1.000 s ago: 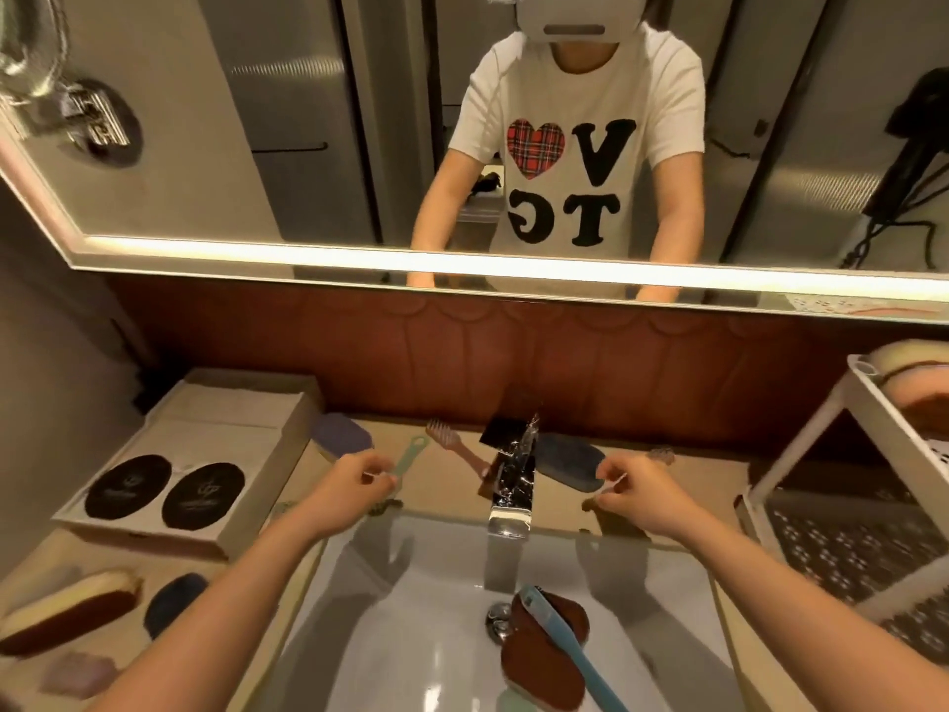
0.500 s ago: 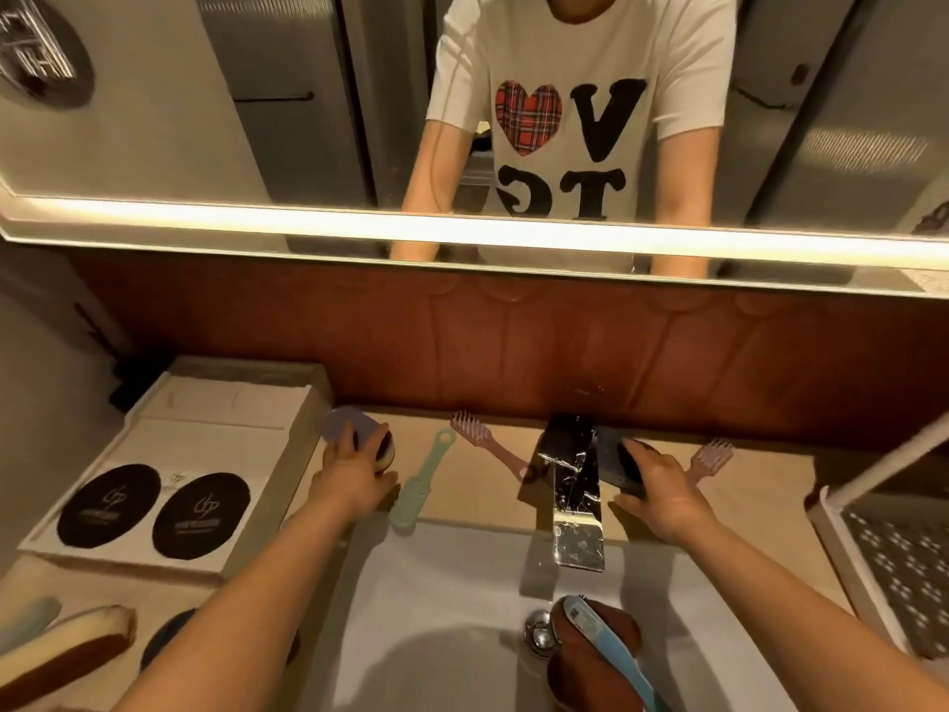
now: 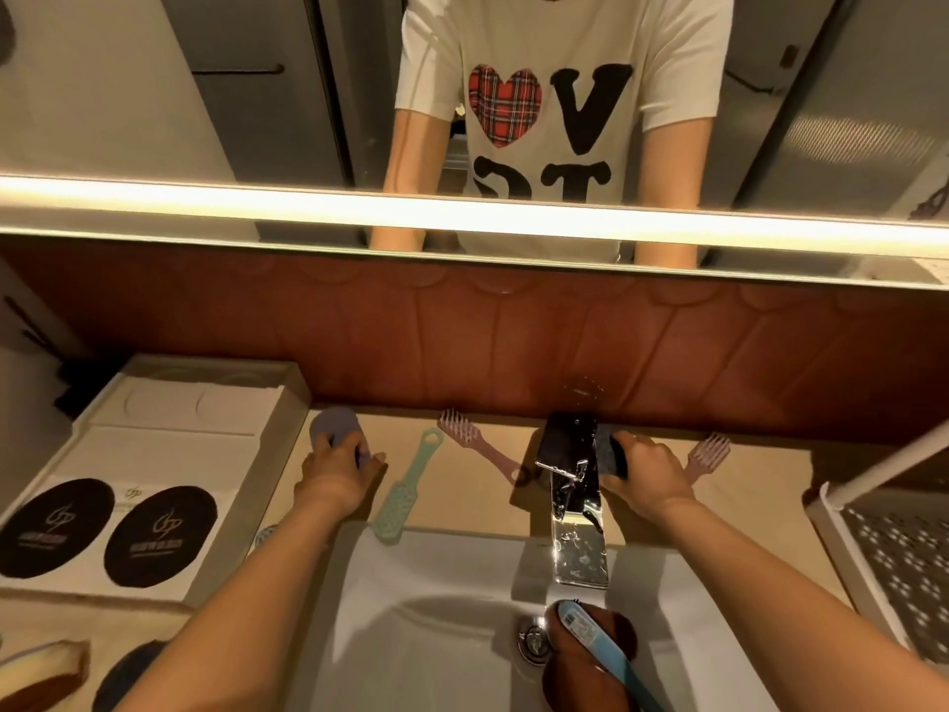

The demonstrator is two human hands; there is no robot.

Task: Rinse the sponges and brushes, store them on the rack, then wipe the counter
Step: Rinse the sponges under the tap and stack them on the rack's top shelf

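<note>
Both hands have reached the back of the counter point(image 3: 462, 501) and taken hold. The left hand point(image 3: 336, 472), left of centre, curls around the lavender sponge point(image 3: 331, 431). The right hand point(image 3: 649, 472) grasps the dark sponge point(image 3: 610, 454) just beside the tap point(image 3: 575, 506). A second ago both hovered short of them, so lifting them to rinse looks next

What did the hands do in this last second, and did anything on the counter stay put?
Both reached toward the wall: the left hand now grips the purple sponge, the right hand the dark sponge beside the tap. The green brush, left pink brush, right pink brush, and the brown sponge and blue brush in the sink stayed put.
</note>
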